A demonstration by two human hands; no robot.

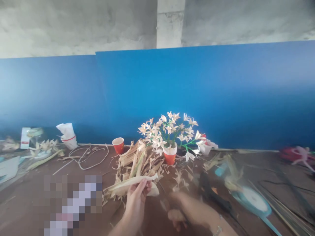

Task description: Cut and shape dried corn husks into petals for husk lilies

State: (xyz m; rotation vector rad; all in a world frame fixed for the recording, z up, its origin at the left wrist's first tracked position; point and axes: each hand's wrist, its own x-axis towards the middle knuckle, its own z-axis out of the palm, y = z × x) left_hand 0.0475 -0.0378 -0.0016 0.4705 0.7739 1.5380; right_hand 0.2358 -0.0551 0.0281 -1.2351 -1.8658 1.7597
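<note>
Pinched in my left hand (138, 196) is a long pale corn husk strip (131, 181), held nearly level over the husk pile. The pile of dry husks (128, 155) lies beyond that hand. My right hand (178, 209) is smeared by motion, low and to the right of my left hand; whatever is between its fingers cannot be made out. Behind the hands stands a red and white paper cup (169, 156) with a bunch of white flowers (163, 129) on green stems. Loose pale husk flowers (180, 180) lie on the brown table (93, 183).
An empty-looking red cup (118, 146) stands left of the pile, near a coiled white cord (92, 157). To the right lie a dark glue gun-like tool (214, 193) and a turquoise-rimmed object (254, 200). A blue partition (197, 85) runs behind the table.
</note>
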